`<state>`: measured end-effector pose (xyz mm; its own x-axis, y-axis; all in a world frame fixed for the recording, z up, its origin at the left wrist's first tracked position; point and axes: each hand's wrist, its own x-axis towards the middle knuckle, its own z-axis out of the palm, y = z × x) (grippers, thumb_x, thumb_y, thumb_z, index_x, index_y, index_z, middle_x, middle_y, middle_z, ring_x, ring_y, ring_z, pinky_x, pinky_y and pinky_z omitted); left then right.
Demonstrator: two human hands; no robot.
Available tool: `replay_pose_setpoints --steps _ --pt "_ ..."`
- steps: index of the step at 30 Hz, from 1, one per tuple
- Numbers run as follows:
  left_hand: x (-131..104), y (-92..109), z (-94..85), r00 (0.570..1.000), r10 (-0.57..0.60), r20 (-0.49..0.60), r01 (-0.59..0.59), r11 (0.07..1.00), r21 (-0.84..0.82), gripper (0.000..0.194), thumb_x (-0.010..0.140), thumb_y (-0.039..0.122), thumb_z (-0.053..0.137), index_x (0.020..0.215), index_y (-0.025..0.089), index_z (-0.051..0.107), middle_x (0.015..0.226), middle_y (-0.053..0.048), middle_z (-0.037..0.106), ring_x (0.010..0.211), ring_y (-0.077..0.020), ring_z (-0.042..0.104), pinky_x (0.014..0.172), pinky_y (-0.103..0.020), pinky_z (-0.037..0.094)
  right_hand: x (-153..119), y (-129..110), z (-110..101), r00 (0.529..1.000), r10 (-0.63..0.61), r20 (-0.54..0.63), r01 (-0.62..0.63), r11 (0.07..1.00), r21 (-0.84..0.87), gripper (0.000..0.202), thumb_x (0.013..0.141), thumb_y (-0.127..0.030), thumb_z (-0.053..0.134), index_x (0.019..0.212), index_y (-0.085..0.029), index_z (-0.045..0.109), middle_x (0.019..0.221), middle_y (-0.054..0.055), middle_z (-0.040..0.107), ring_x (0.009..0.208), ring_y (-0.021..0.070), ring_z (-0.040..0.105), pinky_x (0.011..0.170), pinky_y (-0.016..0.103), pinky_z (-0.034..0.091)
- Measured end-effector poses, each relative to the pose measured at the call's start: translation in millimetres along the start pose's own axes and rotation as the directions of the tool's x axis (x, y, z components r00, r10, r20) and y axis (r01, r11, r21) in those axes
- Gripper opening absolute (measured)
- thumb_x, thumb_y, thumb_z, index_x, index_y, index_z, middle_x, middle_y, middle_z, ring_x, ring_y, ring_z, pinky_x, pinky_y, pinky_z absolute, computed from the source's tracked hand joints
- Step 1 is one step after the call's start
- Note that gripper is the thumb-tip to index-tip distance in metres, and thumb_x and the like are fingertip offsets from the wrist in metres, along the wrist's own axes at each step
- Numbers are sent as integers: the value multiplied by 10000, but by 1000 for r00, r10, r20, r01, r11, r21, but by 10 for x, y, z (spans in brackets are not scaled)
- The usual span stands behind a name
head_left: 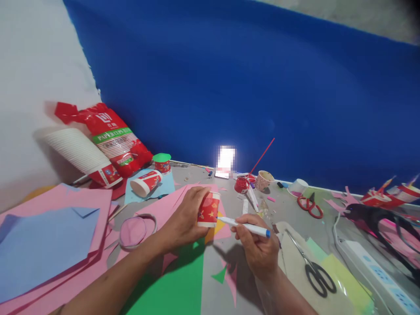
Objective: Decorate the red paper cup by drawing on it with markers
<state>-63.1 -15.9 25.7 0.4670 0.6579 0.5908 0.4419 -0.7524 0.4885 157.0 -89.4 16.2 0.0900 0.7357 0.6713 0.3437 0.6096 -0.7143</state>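
Holding a red-and-white printed paper cup (pixel 208 211) in the left hand (pixel 187 215), clamping its left side and keeping it above the grey desk (pixel 212 304). Pinching a slim white marker with a blue end (pixel 249 226) in the right hand (pixel 257 249), clamping the barrel between the fingers and pointing the tip leftward at the lower right side of the cup, too close to tell whether touching. Keeping the two hands apart, on opposite sides of the cup.

Working above a large green paper sheet (pixel 173 282) spreading below and to the left of the cup. Having, far to the left of the cup, a pale blue paper sheet (pixel 49 245) lying over pink paper, and near to its left a round pink paper disc (pixel 133 231). Facing, behind and left of the cup, a toppled red-and-white paper cup (pixel 146 183), a long stack of nested white paper cups (pixel 72 151) and a red plastic bag (pixel 114 142) leaning beside it. Facing, behind the cup and slightly right, a glowing phone (pixel 225 162). Having, to the right of the cup, red-handled scissors (pixel 310 206), black-handled scissors (pixel 320 278) lying nearer, and a white power strip (pixel 374 273) farther right.
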Motion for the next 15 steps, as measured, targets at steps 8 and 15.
replay_pose_setpoints --steps 8,15 --pt "-9 66 39 1000 -6 -8 5 1000 -29 798 755 110 727 1464 260 392 1362 -128 525 1328 -348 540 1122 -556 520 115 -111 -15 980 -199 25 201 968 -150 78 965 -162 660 931 -223 695 755 -6 721 625 144 691 598 230 541" --pt "-5 101 52 998 -54 30 56 996 -67 803 775 236 834 1446 262 395 1352 -124 510 1314 -346 536 1111 -551 522 157 -188 13 969 -240 64 248 951 -187 93 973 -158 638 919 -214 689 743 -5 721 629 146 699 611 230 548"
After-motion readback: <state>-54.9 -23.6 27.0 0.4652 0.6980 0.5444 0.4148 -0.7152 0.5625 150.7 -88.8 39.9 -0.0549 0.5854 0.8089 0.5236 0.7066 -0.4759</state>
